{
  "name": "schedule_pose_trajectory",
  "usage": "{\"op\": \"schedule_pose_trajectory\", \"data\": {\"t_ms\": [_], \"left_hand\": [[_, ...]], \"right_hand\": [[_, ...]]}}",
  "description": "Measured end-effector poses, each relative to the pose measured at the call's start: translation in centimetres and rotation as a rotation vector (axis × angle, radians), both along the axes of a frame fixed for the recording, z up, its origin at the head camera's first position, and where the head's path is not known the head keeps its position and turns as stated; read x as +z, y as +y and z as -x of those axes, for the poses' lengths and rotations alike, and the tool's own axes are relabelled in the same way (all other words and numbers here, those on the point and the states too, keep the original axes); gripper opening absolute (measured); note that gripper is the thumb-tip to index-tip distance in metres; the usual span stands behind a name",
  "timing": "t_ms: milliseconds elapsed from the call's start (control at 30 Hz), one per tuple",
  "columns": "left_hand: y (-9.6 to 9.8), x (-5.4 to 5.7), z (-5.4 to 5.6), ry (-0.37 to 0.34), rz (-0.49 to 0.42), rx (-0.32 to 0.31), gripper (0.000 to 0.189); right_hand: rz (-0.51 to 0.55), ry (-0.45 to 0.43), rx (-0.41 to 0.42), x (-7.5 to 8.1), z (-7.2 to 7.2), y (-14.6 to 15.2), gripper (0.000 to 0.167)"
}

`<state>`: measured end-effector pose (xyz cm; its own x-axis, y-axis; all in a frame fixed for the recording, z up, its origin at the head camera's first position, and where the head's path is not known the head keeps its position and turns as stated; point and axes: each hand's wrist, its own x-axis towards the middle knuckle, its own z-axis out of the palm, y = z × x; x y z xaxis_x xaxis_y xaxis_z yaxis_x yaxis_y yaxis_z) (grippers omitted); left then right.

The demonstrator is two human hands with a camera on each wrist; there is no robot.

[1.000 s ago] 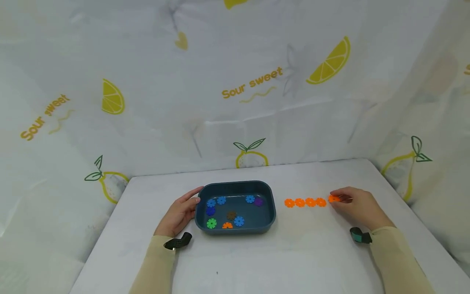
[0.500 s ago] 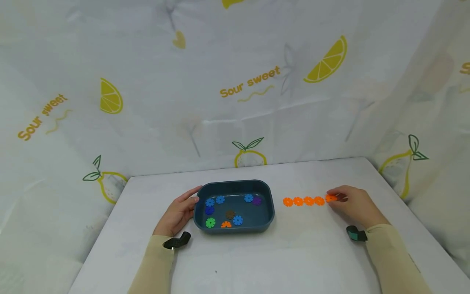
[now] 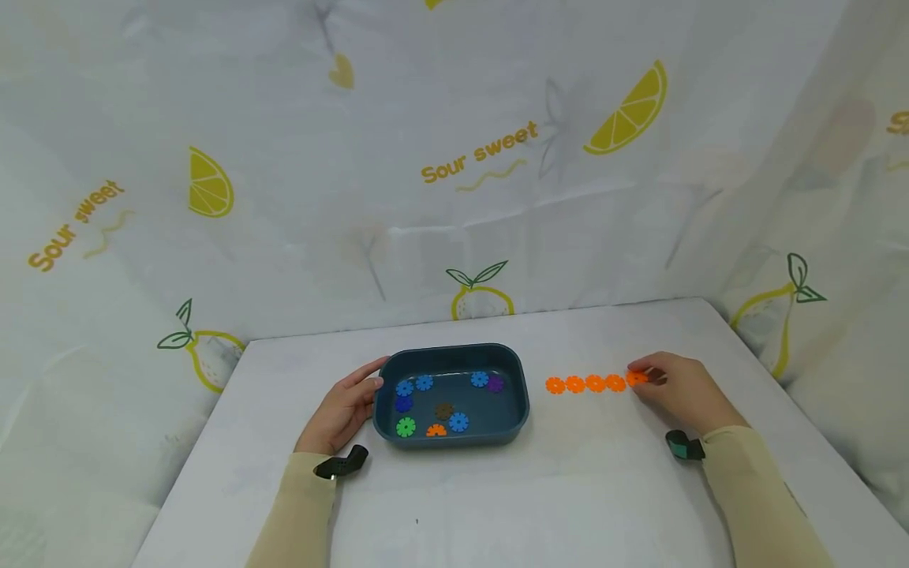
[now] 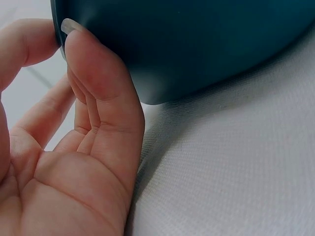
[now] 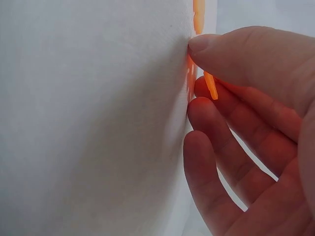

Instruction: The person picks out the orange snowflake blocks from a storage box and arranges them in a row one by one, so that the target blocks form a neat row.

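My left hand [image 3: 346, 414] grips the left wall of a dark blue-green plastic tray [image 3: 454, 363], thumb and fingers on either side of the rim [image 4: 57, 29]. Inside the tray lie several notched snowflake-shaped discs: blue ones, a purple disc [image 3: 495, 383], a brown disc [image 3: 443, 412], a green disc [image 3: 405, 427] and an orange disc [image 3: 436, 431]. Right of it, several orange discs [image 3: 595, 383] form a straight row on the table. At the row's right end, my right hand [image 3: 685, 390] pinches another orange disc [image 5: 210, 86], slightly tilted, between thumb and fingers.
A white cloth covers the table [image 3: 454, 505]. Behind and at both sides hangs a white curtain [image 3: 319, 189] printed with lemons. Black straps [image 3: 341, 464] are worn at both wrists, over beige sleeves.
The right hand's orange disc has come down a little and closer to the row's right end. The left hand keeps its hold on the tray; the head view has shifted slightly.
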<state>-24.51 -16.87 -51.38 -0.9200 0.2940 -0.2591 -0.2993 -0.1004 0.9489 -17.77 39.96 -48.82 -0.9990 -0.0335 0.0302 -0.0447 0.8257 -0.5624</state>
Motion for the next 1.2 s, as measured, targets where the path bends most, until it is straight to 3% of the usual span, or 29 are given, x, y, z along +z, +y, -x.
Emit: {"op": "schedule_pose_trajectory", "data": {"t_ms": [700, 1200], "left_hand": [[0.09, -0.08, -0.08, 0.014, 0.015, -0.009, 0.055], [0.02, 0.03, 0.11, 0.006, 0.009, 0.000, 0.054]], "right_hand": [[-0.020, -0.030, -0.030, 0.29, -0.02, -0.33, 0.033], [-0.009, -0.022, -0.003, 0.38, 0.26, 0.00, 0.031]]}}
